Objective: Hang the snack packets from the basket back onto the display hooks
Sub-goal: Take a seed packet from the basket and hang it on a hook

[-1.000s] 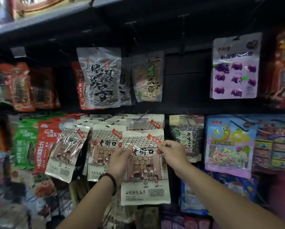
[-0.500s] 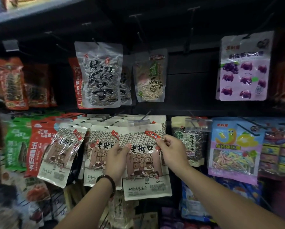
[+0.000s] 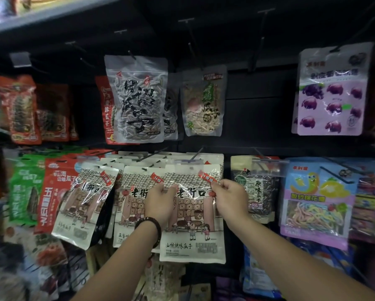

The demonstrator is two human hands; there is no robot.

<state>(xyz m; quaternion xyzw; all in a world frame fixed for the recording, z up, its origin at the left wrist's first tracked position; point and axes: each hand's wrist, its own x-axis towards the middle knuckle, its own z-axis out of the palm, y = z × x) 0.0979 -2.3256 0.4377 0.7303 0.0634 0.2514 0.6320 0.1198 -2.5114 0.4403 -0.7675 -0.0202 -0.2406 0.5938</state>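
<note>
Pinching snack packet [image 3: 193, 227] by upper edges, left hand [image 3: 160, 203], right hand [image 3: 231, 199], beneath hook [image 3: 197, 153].

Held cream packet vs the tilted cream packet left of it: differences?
Pose: the held packet faces the camera upright, while the tilted packet leans with its bottom swung left.
Contact: the left hand and right hand pinch the held packet's upper edges, whereas nothing touches the tilted packet.
Shared: cream pouch, tiled-roof shopfront drawing, red corner tag.
</note>
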